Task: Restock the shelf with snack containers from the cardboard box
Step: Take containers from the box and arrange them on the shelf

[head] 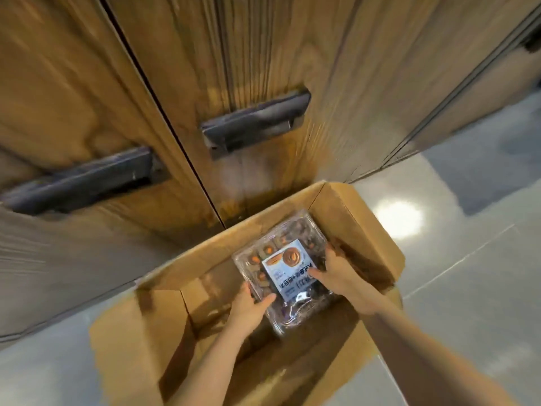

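label [288,266] on the clear snack container [285,273], seen upside down from the head view.
pale blue and white paper with a round orange-brown emblem near its top edge and a row of large dark chinese characters across the middle; the motion blur leaves the characters, the smaller print and any numbers unreadable. no other lettering shows anywhere.

The cardboard box [345,218] stands on the floor [468,288] just in front of the cabinet doors [175,83]. The snack container [288,266] sits over the box's opening, between the left hand [248,310] and the right hand [341,272], which hold its opposite sides.
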### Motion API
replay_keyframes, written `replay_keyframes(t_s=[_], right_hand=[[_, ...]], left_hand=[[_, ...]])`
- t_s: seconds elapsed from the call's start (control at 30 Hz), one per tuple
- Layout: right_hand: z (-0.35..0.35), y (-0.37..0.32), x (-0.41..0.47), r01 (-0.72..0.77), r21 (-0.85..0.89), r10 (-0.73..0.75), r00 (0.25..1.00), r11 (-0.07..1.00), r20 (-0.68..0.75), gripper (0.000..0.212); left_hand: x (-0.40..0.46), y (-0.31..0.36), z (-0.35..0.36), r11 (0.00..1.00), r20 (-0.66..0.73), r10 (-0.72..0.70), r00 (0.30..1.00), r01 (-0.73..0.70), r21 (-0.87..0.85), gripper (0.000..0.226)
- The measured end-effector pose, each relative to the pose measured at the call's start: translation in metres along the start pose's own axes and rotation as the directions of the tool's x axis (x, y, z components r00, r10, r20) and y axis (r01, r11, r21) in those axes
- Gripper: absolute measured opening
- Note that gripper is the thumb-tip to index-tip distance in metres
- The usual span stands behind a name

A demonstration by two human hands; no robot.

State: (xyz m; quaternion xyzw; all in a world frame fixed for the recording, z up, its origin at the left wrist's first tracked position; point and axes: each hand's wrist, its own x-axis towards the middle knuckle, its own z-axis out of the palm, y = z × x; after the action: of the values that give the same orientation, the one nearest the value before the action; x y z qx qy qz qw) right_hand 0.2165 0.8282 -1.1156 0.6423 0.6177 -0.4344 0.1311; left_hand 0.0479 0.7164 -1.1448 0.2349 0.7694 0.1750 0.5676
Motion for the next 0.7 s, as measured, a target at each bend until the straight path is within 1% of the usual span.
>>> replay_keyframes(t_s=[0.07, 0.13, 0.2, 0.27, 0.37, 0.4, 0.47, 0.5, 0.57, 0.63, 0.7], right_hand=[[0.002, -0.002, 0.000, 0.003, -0.019, -0.004, 0.998, 1.000, -0.058, 0.075], [0.002, -0.005, -0.006, 0.002, -0.011, -0.003, 0.995, 1.000, -0.099, 0.071], [-0.008, -0.014, -0.024, 0.025, 0.000, -0.025, 0.993, 1.000, -0.114, 0.060], [-0.023, -0.026, -0.050, 0.047, 0.018, -0.045, 0.992, 0.999, -0.120, 0.053], [-0.062, -0.053, -0.112, 0.061, 0.035, -0.056, 0.989, 0.998, -0.134, 0.050], [-0.078, -0.065, -0.137, 0.084, 0.058, -0.074, 0.984, 0.995, -0.159, 0.047], [-0.107, -0.082, -0.183, 0.132, 0.157, -0.100, 0.975, 0.979, -0.200, 0.037], [-0.124, -0.094, -0.208, 0.139, 0.174, -0.102, 0.973, 0.975, -0.205, 0.034], [-0.155, -0.116, -0.261, 0.155, 0.162, -0.123, 0.975, 0.975, -0.187, 0.032], [-0.180, -0.130, -0.301, 0.198, 0.178, -0.165, 0.969, 0.964, -0.185, 0.036], [-0.203, -0.151, -0.347, 0.259, 0.143, -0.228, 0.953, 0.955, -0.199, 0.027]], left_hand=[[0.004, 0.001, 0.002, 1.000, -0.092, -0.004, 0.996, 0.001, -0.030, 0.051], [-0.003, 0.004, -0.006, 0.997, -0.156, 0.006, 0.988, -0.017, -0.071, 0.047], [-0.020, 0.010, -0.020, 0.994, -0.164, 0.023, 0.986, -0.040, -0.104, 0.043], [-0.048, 0.018, -0.034, 0.992, -0.169, 0.039, 0.985, -0.058, -0.111, 0.041], [-0.113, 0.049, -0.063, 0.984, -0.208, 0.078, 0.975, -0.109, -0.143, 0.041], [-0.138, 0.062, -0.075, 0.980, -0.224, 0.093, 0.970, -0.129, -0.153, 0.041], [-0.187, 0.088, -0.097, 0.972, -0.238, 0.126, 0.963, -0.168, -0.163, 0.041], [-0.213, 0.104, -0.110, 0.970, -0.248, 0.137, 0.959, -0.181, -0.165, 0.041], [-0.267, 0.132, -0.138, 0.958, -0.261, 0.167, 0.951, -0.219, -0.185, 0.040], [-0.315, 0.156, -0.159, 0.940, -0.258, 0.209, 0.943, -0.267, -0.214, 0.038], [-0.364, 0.175, -0.180, 0.918, -0.277, 0.234, 0.932, -0.305, -0.253, 0.037]])
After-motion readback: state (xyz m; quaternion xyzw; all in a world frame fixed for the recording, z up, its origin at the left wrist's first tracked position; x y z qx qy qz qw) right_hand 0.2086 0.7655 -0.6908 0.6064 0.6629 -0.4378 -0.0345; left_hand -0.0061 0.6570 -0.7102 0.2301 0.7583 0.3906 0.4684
